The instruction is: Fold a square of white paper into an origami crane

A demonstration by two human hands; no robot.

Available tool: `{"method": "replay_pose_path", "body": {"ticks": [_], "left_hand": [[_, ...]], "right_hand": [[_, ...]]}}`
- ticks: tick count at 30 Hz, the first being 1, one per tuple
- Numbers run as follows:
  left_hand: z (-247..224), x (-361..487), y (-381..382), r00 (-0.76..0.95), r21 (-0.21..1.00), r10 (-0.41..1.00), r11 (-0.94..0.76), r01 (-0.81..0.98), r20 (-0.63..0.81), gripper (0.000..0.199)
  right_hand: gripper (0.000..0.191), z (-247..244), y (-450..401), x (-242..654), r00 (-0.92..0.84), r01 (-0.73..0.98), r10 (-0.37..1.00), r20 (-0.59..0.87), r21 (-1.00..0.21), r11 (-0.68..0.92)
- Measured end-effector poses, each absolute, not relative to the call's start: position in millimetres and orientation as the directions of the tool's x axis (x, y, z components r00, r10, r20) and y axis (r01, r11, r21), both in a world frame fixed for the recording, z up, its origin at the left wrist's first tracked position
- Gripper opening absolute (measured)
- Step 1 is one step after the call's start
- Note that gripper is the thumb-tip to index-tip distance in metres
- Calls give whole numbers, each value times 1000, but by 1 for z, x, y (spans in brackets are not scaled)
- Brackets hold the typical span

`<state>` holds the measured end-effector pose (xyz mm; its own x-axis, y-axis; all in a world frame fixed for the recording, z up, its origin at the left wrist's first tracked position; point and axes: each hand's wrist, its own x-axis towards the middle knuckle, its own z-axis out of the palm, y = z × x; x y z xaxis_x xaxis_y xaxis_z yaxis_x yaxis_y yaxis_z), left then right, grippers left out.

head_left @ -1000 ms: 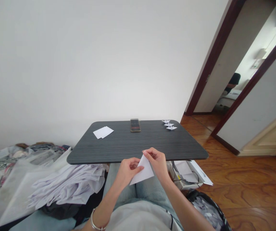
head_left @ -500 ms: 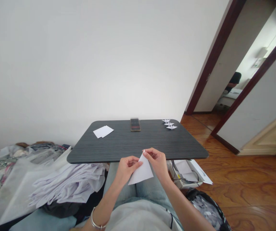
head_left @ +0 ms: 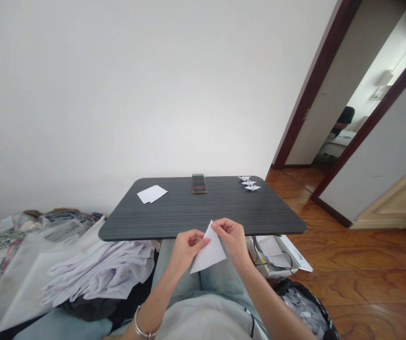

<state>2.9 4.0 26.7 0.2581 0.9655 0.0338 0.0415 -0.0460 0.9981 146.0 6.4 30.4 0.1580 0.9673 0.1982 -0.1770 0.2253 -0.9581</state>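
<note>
A folded white paper (head_left: 208,255) with a pointed top is held between both hands, over the lap and just in front of the table's near edge. My left hand (head_left: 189,245) pinches its left side between thumb and fingers. Near the pointed tip, my right hand (head_left: 230,235) grips the right edge with thumb and fingertips. On the dark table (head_left: 189,215), white paper sheets (head_left: 152,193) overlap at the left. Several small folded white paper pieces (head_left: 252,188) with pointed ends stand at the back right corner.
A phone-like dark object (head_left: 199,183) lies at the table's back middle. Below right are a white box (head_left: 277,264) with cables and a black bag (head_left: 307,307) of paper scraps. Piled white cloth (head_left: 100,269) is at the left. A person's arm (head_left: 342,125) shows through the doorway.
The paper has shifted very slightly, its lower left corner a little to the right. Both hands keep their hold almost in the same place.
</note>
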Motion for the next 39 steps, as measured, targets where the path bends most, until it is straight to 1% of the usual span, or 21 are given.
{"method": "replay_pose_path", "body": {"ticks": [6,16,21,26,30,36,39], "left_hand": [[27,3,4,265,999,964,-38,12,33,23],[28,2,5,264,998,964,-41,38,29,24],[28,3,4,258,995,965,-65,72,44,22],[30,3,4,259,994,965,-71,89,46,22],[31,3,3,257,994,965,-69,87,44,22],[31,3,4,276,994,961,-64,88,38,23],[31,2,4,279,994,959,-71,88,44,23]], "right_hand": [[15,30,6,145,188,-211,964,188,-951,227],[21,32,6,145,182,-272,962,202,-930,247],[15,33,6,144,155,-195,970,189,-956,218],[17,32,7,144,168,-139,968,186,-968,210],[17,31,8,146,144,-140,970,195,-966,215],[18,32,9,147,95,-190,975,202,-957,217],[19,33,9,146,98,-202,974,202,-955,219]]}}
